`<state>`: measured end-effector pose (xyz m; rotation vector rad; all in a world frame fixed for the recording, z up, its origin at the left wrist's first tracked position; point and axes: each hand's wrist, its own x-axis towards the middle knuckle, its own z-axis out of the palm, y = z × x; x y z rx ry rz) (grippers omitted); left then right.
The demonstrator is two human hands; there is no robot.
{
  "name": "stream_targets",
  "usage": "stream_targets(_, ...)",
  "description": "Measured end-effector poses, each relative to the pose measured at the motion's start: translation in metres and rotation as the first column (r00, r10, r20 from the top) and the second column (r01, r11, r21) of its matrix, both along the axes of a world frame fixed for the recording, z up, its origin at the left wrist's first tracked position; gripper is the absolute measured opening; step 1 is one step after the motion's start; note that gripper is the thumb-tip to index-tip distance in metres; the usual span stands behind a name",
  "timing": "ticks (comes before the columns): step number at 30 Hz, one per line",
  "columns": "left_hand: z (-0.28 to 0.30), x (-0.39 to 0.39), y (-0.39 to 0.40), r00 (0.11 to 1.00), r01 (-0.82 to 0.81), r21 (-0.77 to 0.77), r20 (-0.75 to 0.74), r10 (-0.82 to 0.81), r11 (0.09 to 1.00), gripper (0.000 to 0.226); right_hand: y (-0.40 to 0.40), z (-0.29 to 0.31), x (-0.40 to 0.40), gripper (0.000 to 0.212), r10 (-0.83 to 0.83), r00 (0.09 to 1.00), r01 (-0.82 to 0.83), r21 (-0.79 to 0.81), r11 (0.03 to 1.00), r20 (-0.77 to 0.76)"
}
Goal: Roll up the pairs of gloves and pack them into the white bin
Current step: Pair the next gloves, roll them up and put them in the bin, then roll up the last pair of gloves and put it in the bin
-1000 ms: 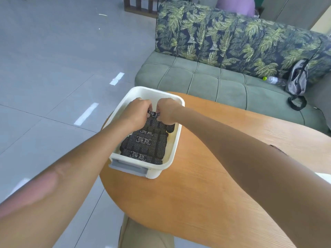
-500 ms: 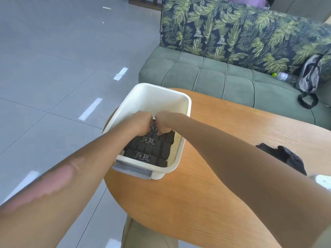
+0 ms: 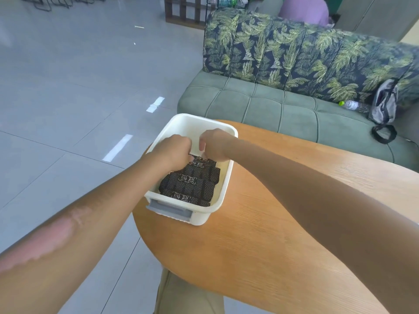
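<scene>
A: Start with the big things. Where does everything sit?

B: The white bin (image 3: pixel 223 196) stands at the left end of the wooden table (image 3: pixel 283 245), its grey handle on the near side. Inside it, the rolled gloves (image 3: pixel 189 183) lie side by side in a row from near to far, black knit with pale dots and a white mark.

A: How would you expect them to handle?

B: Light and soft, I judge, and springy: a roll could loosen if let go carelessly. The dotted face should grip well. Best taken across the middle of the roll, pinching it so the layers stay wound.

A: And the hands?

B: Both are down in the far half of the bin. The left hand (image 3: pixel 173 149) is curled, knuckles up, fingertips on the farthest roll (image 3: pixel 200 160). The right hand (image 3: pixel 214 143) is curled too, pinching that same roll from the right. Neither is spread open.
</scene>
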<state>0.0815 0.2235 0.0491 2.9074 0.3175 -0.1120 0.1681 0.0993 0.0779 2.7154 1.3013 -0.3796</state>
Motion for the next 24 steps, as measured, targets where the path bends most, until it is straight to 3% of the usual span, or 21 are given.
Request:
stream_targets(5,0.027,-0.015,-0.026,0.997,-0.001,-0.053,0.083,0.006,0.999,0.014,-0.038,0.026,-0.004,0.016,-0.059,0.989,0.096,0.286,0.953,-0.137)
stream_targets(9,0.047,-0.025,-0.059,0.983,0.033,-0.187,0.182,0.002,0.982,0.015,-0.083,0.035,-0.006,0.010,-0.091,0.986,0.140,0.390,0.910,-0.142)
stream_targets(18,0.049,-0.031,-0.141,0.945,0.201,-0.255,0.307,-0.118,0.946,0.018,-0.206,0.014,-0.012,0.003,-0.249,0.952,0.300,0.399,0.867,-0.176)
stream_targets(24,0.006,-0.031,-0.188,0.957,0.239,-0.294,0.231,-0.173,0.926,0.020,-0.276,-0.024,-0.021,0.003,-0.368,0.891,0.448,0.379,0.809,-0.268)
